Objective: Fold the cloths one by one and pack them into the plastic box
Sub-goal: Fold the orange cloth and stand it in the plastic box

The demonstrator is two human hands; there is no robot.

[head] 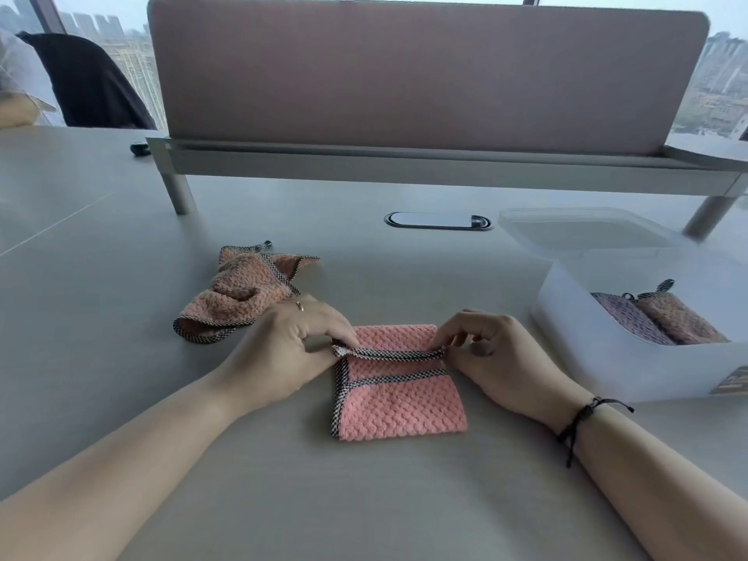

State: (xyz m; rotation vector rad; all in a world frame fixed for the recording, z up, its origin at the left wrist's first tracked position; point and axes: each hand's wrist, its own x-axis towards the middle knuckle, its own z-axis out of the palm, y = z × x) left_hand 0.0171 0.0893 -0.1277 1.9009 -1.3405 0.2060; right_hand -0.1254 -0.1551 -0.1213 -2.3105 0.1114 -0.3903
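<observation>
Head view: a person works mid-fold on a pink cloth (398,392) at the centre of the desk (283,500). Left hand (283,350) and right hand (489,350) each pinch one end of the checked hem, w/ fingers (342,334) curled round the raised edge, lifting it just off the layer below. The cloth already lies doubled, roughly square; the near half rests flat on the desk.

Progress, judged from the layout: the plastic box (631,358), right of the hands, holds two folded cloths side by side, a purplish cloth (629,317) and a peach cloth (684,321), approx. at its near end. So two look packed, one is under way, and a crumpled cloth (239,293) waits unfolded just behind the left hand.

The lid (583,230) lies behind the box, touching or nearly so; cannot tell which.

Left to do, by this reckoning: finish this fold, place the pink cloth in the box, then fold and pack the crumpled one. Room remains in the box's far part.
</observation>
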